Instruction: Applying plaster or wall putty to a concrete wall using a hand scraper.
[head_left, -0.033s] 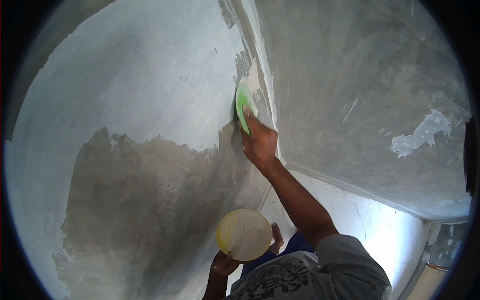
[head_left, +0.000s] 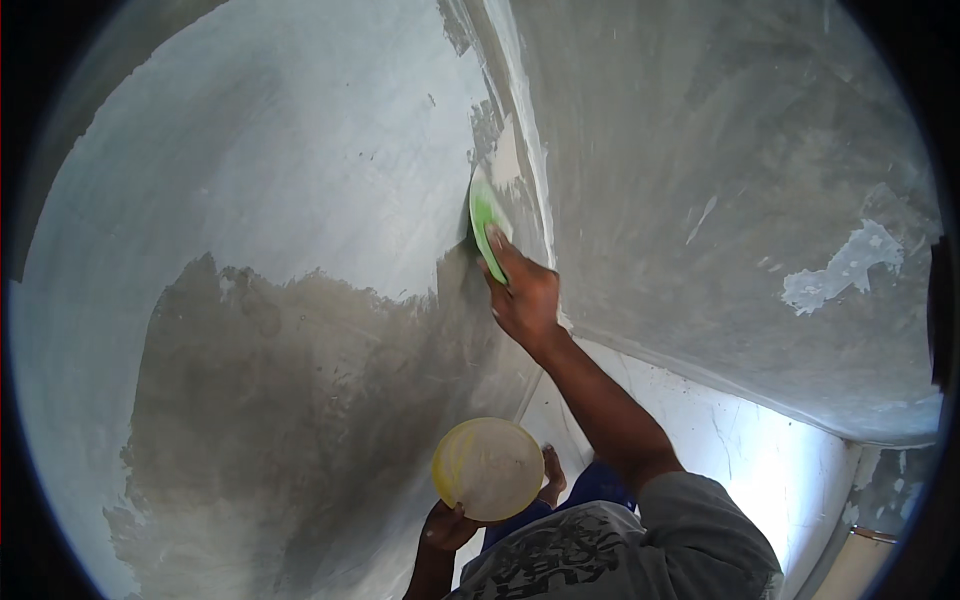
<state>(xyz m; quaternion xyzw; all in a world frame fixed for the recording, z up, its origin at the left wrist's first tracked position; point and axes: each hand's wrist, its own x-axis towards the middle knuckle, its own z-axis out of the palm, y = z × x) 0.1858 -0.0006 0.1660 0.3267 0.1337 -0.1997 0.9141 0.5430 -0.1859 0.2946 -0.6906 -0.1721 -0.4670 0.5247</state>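
My right hand (head_left: 530, 298) is closed round a green putty spreader (head_left: 486, 210) with a pale edge. The spreader is against the left wall (head_left: 290, 370), close to the corner, beside a cream smear of putty (head_left: 507, 155). Low in the picture, my left hand (head_left: 449, 526) grips the near rim of a round yellow tub (head_left: 442, 478). A whitish coat covers much of the tub's inside; how deep it goes I cannot tell. Smooth pale putty (head_left: 300, 150) covers the upper part of the left wall, ending raggedly above bare grey plaster.
A whitish strip (head_left: 540, 180) runs down the corner where the right wall (head_left: 680, 150) meets the left. One pale patch (head_left: 845, 268) marks the right wall. Below lies a glossy white floor (head_left: 720, 420), with my bare foot (head_left: 553, 470) on it.
My right hand and the spreader have shifted slightly down along the left wall. My left hand and the tub look almost unmoved.
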